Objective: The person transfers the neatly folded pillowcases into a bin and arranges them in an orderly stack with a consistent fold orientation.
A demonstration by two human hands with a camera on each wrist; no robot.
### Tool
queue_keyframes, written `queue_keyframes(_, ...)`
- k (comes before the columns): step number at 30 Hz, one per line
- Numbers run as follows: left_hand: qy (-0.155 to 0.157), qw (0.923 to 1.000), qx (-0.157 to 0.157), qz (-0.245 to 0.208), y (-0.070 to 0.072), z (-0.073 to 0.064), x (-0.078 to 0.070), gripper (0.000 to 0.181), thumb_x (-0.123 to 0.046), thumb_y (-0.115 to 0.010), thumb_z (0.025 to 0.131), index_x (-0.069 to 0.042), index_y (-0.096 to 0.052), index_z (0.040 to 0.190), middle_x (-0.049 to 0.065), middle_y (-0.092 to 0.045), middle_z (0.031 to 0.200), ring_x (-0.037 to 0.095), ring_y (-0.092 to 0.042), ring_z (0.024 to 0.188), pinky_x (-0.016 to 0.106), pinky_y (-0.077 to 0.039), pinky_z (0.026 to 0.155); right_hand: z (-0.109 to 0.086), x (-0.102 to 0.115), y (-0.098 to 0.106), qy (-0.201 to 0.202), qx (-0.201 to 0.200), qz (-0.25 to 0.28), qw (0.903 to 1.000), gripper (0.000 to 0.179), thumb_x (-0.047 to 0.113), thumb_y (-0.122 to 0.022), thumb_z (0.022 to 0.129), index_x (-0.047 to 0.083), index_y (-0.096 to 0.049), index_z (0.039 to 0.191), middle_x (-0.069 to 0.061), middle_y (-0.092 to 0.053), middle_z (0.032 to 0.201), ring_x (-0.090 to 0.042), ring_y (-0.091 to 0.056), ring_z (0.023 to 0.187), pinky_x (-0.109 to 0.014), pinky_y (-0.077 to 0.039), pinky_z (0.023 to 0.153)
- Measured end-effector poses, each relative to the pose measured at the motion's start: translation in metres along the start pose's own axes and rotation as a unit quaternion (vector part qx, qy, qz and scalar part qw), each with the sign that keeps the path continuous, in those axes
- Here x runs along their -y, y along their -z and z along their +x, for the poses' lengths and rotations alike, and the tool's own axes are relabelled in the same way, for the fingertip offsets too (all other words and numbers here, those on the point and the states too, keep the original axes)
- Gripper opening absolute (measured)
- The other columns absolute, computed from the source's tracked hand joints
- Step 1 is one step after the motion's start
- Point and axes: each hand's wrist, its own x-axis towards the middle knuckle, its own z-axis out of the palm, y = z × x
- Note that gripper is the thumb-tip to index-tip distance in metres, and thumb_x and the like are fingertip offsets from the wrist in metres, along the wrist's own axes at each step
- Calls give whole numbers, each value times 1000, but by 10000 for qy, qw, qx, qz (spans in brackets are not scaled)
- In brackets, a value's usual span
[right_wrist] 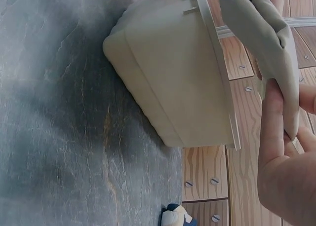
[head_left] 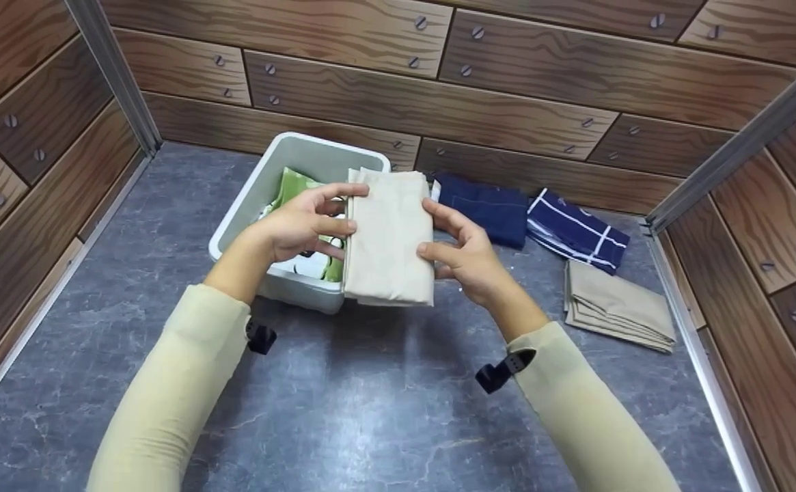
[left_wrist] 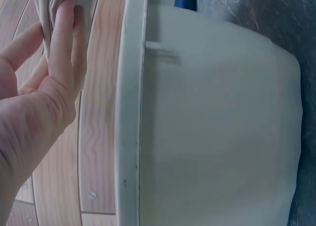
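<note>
A folded beige cloth [head_left: 392, 239] is held up between both hands, overlapping the right side of a pale grey bin [head_left: 239, 198] in the head view. My left hand [head_left: 292, 229] grips its left edge, thumb and fingers on either side of the layers. At the opposite edge, my right hand [head_left: 473, 260] pinches the fabric. The right wrist view shows the cloth [right_wrist: 264, 36] from its edge, above the bin's rim. Inside the bin lies green and white patterned fabric [head_left: 295, 184], partly hidden by the left hand and the cloth.
Along the back wall, a folded navy cloth [head_left: 486, 212] lies beside a navy cloth with white lines [head_left: 575, 229]. In front of them is another folded beige cloth [head_left: 616, 304]. Wood-patterned walls [head_left: 343, 82] enclose the grey marbled surface [head_left: 370, 410] at the back and sides.
</note>
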Motion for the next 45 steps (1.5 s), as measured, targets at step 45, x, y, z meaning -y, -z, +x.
queue_keyframes(45,289,9961,-458,692,50,-24,-16,61,5,-57,96,-18,-41,150,16,-42,140,26,-61,104,45,-62,74,36,-2,-53,-253,164,209,9993,78,-14,-65,83,18,-44,151,-8,-44,147,-30,-61,107,-50,-61,75)
